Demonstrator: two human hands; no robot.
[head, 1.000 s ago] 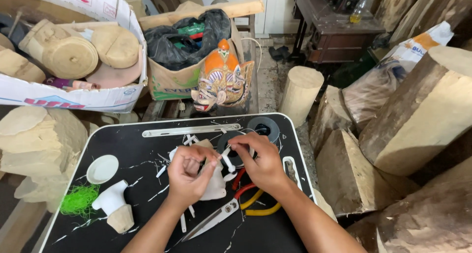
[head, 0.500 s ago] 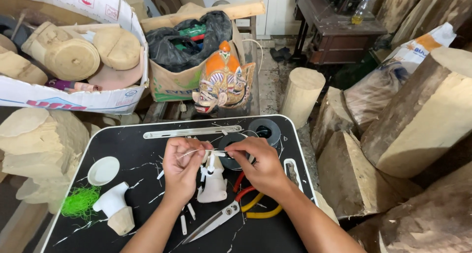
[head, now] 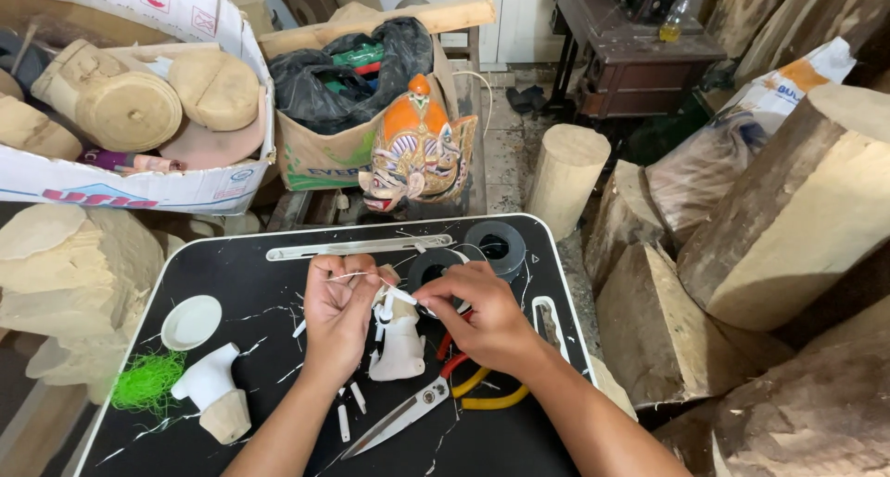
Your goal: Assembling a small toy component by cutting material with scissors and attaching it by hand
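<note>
Black table (head: pixel 232 282) carries the white figure (head: pixel 400 347), now upright at 6 o'clock of the tape rolls (head: pixel 496 245), while left hand (head: pixel 336 315) and right hand (head: pixel 482 319) each pinch a white strip (head: pixel 400 296) above it, lifted since a second ago.

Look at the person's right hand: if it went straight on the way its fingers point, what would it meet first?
The right hand points leftward across the black tray. It would probably meet the left hand first, across the thin white strip between them, just above the small white figure.
</note>
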